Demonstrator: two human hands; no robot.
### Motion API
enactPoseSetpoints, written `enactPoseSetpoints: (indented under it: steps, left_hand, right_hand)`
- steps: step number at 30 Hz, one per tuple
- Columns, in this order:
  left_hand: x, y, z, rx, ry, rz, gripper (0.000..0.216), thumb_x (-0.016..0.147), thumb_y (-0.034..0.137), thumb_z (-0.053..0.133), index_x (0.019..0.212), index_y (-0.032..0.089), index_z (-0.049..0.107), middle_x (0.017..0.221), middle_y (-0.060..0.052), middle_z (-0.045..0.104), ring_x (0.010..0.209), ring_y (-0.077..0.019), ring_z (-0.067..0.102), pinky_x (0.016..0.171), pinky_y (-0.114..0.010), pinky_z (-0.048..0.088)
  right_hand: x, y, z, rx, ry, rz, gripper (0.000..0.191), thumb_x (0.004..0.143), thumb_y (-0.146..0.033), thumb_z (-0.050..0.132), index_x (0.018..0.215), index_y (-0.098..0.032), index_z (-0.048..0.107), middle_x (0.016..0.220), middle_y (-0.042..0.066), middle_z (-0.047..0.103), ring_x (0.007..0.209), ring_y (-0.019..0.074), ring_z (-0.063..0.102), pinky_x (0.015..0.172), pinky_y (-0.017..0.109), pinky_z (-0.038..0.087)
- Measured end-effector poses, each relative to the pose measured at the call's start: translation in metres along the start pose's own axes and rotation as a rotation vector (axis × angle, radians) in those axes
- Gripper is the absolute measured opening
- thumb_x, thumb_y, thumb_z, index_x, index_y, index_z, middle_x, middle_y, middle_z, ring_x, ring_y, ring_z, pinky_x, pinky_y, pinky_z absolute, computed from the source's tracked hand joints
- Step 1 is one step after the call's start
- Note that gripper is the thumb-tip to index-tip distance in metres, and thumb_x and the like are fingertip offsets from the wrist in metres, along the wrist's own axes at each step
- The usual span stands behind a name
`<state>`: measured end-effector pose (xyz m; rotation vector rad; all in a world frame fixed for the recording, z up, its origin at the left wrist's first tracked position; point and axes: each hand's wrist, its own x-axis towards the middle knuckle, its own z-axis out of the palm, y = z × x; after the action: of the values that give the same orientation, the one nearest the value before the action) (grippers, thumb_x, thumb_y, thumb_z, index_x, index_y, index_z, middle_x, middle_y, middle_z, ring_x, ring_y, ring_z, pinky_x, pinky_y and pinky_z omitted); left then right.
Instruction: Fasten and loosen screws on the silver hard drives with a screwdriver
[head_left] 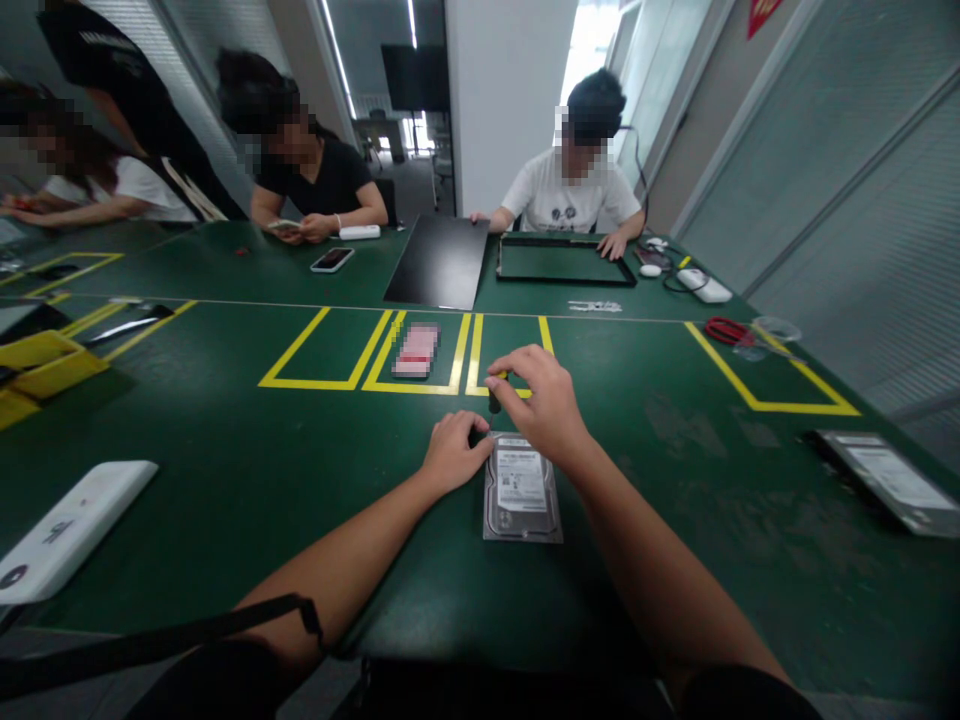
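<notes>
A silver hard drive (521,485) with a white label lies flat on the green table in front of me. Above its far left corner, my right hand (544,400) pinches a small screwdriver (494,400) with a black and yellow handle. The screwdriver stands nearly upright, its tip down at that corner. My left hand (455,452) rests beside the same corner, with curled fingers and the thumb on the drive's edge. The exact contact between the tip and a screw is too small to make out.
A second hard drive (892,480) lies at the right. A white power bank (75,530) and yellow bins (52,365) are at the left. Ahead are a pink phone-like item (417,350), a black panel (439,262) and a black frame (566,280) touched by a person opposite.
</notes>
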<state>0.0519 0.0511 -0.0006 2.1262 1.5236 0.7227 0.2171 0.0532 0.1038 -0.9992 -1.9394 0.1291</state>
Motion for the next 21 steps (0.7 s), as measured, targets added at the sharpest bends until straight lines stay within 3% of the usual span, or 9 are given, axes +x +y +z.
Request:
enactPoseSetpoints:
  steps: [6, 12, 21]
  left_hand:
    - [-0.0004, -0.0005, 0.0001, -0.001, -0.002, -0.002, 0.012, 0.083, 0.029, 0.064, 0.092, 0.022, 0.062, 0.096, -0.002, 0.068, 0.095, -0.0228, 0.057, 0.084, -0.037, 0.041]
    - [0.0004, -0.0003, -0.0001, 0.007, -0.006, -0.001, 0.012, 0.083, 0.03, 0.064, 0.091, 0.022, 0.061, 0.096, -0.002, 0.068, 0.095, -0.023, 0.057, 0.084, -0.037, 0.041]
    - [0.0002, -0.0025, 0.0015, 0.001, -0.001, 0.0, 0.012, 0.083, 0.029, 0.064, 0.092, 0.022, 0.061, 0.097, -0.001, 0.068, 0.096, -0.0227, 0.057, 0.086, -0.037, 0.041]
  right_hand:
    - [-0.0024, 0.0012, 0.0015, 0.023, 0.038, -0.022, 0.016, 0.089, -0.017, 0.053, 0.099, -0.018, 0.065, 0.097, 0.004, 0.068, 0.091, 0.0189, 0.058, 0.082, 0.033, 0.044]
    - [-0.0005, -0.0023, 0.0004, 0.024, -0.003, 0.024, 0.011, 0.09, -0.028, 0.062, 0.094, -0.019, 0.065, 0.096, 0.005, 0.064, 0.093, 0.0195, 0.057, 0.082, 0.033, 0.044]
    - [-0.0012, 0.001, 0.0, 0.003, 0.004, 0.023, 0.014, 0.086, -0.019, 0.057, 0.097, -0.019, 0.065, 0.096, 0.004, 0.068, 0.088, 0.0188, 0.058, 0.082, 0.033, 0.044]
